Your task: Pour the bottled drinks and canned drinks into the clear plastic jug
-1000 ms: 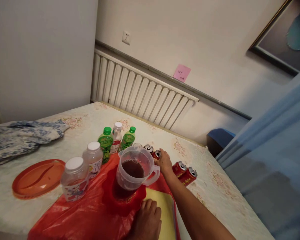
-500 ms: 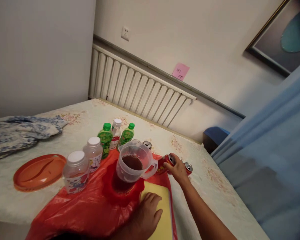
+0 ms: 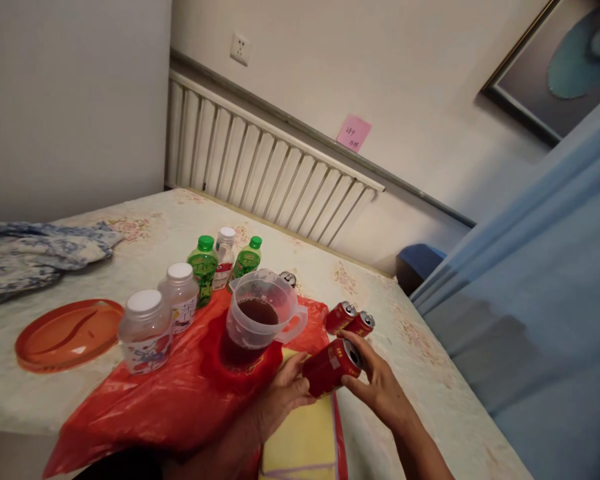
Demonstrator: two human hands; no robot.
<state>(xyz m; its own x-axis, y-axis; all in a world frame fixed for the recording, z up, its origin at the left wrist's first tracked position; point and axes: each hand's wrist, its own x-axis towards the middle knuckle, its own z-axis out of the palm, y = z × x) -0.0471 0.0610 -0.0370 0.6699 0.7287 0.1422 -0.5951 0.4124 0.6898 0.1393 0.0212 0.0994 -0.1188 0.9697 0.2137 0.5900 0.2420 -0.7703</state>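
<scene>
A red drinks can (image 3: 327, 367) with yellow lettering, its top open, lies tilted between my two hands above a yellow cloth (image 3: 300, 433). My right hand (image 3: 383, 387) grips it near the top, thumb and fingers on opposite sides. At its lower end, my left hand (image 3: 290, 387) closes on the base. To the left, a clear plastic measuring jug (image 3: 265, 300) with dark brown liquid stands on a red scalloped base (image 3: 220, 380). Two more red cans (image 3: 341, 317) stand just beyond my right hand.
A red plastic sheet (image 3: 145, 427) covers part of the floral tablecloth. Two white-lidded jars (image 3: 145, 333), green-capped bottles (image 3: 203, 267), a white-capped bottle (image 3: 224, 260) and another can (image 3: 289, 279) stand around the jug. An orange lid (image 3: 70, 333) lies left, near patterned fabric (image 3: 45, 257).
My right hand has brought the can from beside the other cans toward me, over the yellow cloth. My left hand has risen from the cloth to the can's base. The view has shifted slightly.
</scene>
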